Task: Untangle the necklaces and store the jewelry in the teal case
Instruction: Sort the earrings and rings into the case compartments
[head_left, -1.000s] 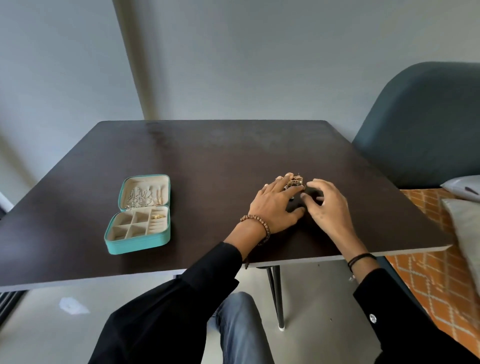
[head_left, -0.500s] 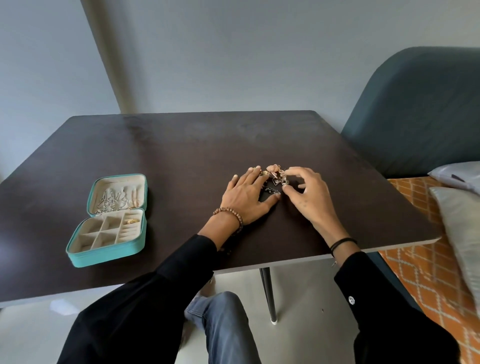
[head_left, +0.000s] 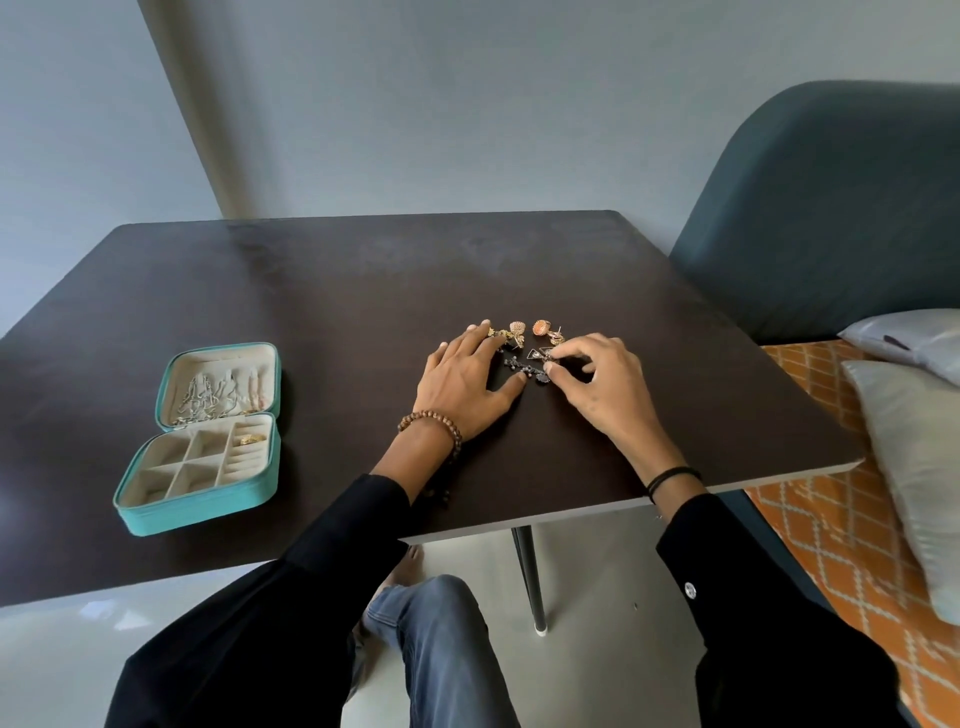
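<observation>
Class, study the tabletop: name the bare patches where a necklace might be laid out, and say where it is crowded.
Bare: the wide strip between the teal case and the left hand; the far part of the table beyond the loose jewelry; the right edge past the right hand. Crowded: between and just beyond the two hands.

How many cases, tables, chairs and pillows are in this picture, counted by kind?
Teal case: 1
Table: 1
Chair: 1
Pillows: 2
Total: 5
</observation>
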